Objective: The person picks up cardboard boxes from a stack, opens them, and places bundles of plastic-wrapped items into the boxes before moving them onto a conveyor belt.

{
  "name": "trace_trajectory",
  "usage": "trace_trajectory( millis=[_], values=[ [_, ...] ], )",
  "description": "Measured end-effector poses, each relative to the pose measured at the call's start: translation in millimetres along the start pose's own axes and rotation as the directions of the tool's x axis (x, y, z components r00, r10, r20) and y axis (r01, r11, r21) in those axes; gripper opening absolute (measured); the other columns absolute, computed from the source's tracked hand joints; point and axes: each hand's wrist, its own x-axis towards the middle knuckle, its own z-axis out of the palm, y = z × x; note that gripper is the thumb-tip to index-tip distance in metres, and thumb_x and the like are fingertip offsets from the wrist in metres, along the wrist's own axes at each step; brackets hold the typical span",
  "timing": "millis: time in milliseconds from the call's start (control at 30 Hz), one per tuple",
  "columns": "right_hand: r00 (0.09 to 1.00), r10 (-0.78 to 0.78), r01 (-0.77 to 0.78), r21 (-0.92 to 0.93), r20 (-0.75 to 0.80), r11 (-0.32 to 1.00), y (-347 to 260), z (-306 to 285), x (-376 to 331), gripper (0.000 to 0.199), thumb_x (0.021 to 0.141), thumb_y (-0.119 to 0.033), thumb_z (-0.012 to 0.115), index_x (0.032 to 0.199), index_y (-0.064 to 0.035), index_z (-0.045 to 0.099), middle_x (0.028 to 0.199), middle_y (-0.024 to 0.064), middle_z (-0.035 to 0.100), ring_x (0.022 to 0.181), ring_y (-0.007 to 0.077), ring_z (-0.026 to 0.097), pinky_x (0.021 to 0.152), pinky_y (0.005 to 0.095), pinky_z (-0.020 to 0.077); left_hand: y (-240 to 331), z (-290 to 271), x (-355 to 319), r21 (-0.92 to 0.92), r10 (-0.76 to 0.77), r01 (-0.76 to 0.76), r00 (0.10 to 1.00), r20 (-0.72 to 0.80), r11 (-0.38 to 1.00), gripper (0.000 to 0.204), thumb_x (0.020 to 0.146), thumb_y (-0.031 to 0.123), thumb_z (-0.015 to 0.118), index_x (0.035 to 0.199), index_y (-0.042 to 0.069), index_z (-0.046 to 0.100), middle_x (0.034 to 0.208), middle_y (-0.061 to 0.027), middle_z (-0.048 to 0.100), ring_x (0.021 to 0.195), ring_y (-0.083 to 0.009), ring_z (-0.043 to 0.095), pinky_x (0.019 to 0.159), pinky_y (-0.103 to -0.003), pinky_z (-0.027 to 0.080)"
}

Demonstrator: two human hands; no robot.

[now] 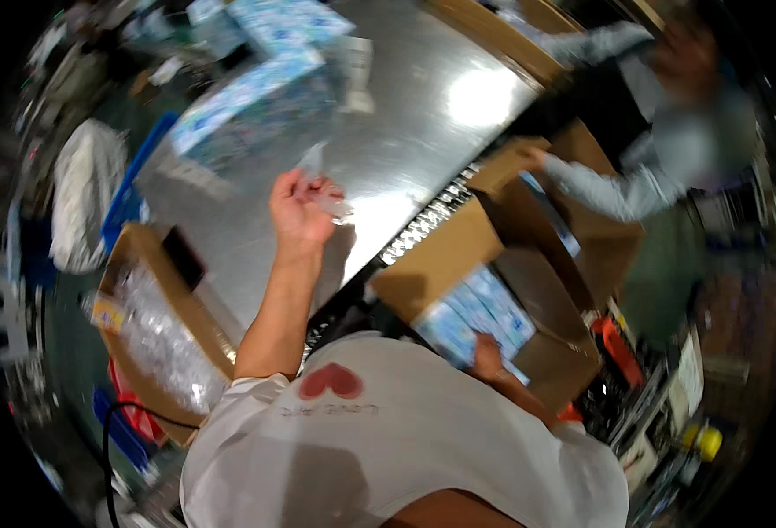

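Over the metal table my left hand (300, 211) is raised with its fingers closed on a thin clear plastic piece (310, 163), perhaps a small bag. Its exact kind is blurred. My right hand (487, 356) reaches into an open cardboard box (445, 255) close to my body on the right. It touches the blue-and-white small cartons (471, 308) packed inside; its fingers are smeared, so their grip does not show. Beyond my left hand, a stack of blue-and-white patterned cartons (251, 101) stands on the table.
At my left is a cardboard box (220, 348) of clear plastic pieces (163, 339). A co-worker's sleeved arm (599, 187) reaches into another open box (581, 224) on the right. A roller conveyor edge (427, 216) runs along the metal table (414, 97). A white sack (88, 198) stands far left.
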Motion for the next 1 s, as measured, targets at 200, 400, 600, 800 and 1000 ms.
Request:
trace_trajectory(
  millis=[200,400,600,800,1000],
  values=[
    [0.998,0.023,-0.035,0.198,0.063,0.980,-26,-38,47,0.080,0.048,-0.019,0.072,0.114,0.0088,0.037,0.103,0.0268,0.050,0.096,0.0403,0.048,0.086,0.0405,0.0394,-186,18,-12,0.123,-0.419,0.442,0.891,-0.172,0.889,0.016,0.080,0.024,0.046,0.079,0.008,0.050,0.081,-0.0090,0.053,0.081,-0.0234,0.047,0.085,-0.043,0.033],
    [0.982,0.157,-0.169,0.119,0.104,0.978,-35,-39,44,0.070,0.051,-0.018,0.071,0.108,0.0084,0.040,0.104,0.0247,0.050,0.099,0.0391,0.047,0.083,0.0404,0.0429,-218,-1,-24,0.369,-0.564,0.607,0.794,-0.228,0.704,0.020,0.082,0.026,0.047,0.092,0.011,0.053,0.107,-0.0136,0.056,0.115,-0.0262,0.041,0.100,-0.055,0.011],
    [0.922,0.281,-0.304,0.046,0.268,0.952,-47,-52,43,0.074,0.052,-0.025,0.075,0.109,0.0082,0.041,0.107,0.0252,0.049,0.100,0.0374,0.049,0.083,0.0404,0.0434,-60,-22,5,0.152,-0.260,0.255,0.965,0.017,0.955,0.006,0.077,0.006,0.053,0.072,0.001,0.052,0.090,-0.0190,0.055,0.094,-0.0311,0.052,0.092,-0.051,0.038],
    [0.799,0.222,-0.147,-0.177,0.559,0.973,-69,-105,105,0.048,0.069,-0.034,0.066,0.103,-0.0019,0.057,0.102,0.0193,0.058,0.089,0.0350,0.057,0.076,0.0405,0.0467,252,-143,-67,0.185,0.751,-0.750,0.543,-0.376,0.635,0.019,0.081,0.016,0.048,0.069,0.007,0.036,0.082,-0.0156,0.052,0.086,-0.0302,0.049,0.088,-0.048,0.041],
    [0.976,-0.212,0.219,0.225,-0.056,0.949,-175,-179,235,0.044,0.076,-0.027,0.059,0.111,-0.0004,0.050,0.099,0.0221,0.057,0.089,0.0388,0.054,0.076,0.0432,0.0443,297,-207,-180,0.101,0.636,-0.890,0.234,-0.735,0.444,0.045,0.083,0.032,0.051,0.112,0.001,0.037,0.112,-0.0190,0.047,0.105,-0.0327,0.048,0.088,-0.046,0.043]
  ],
)
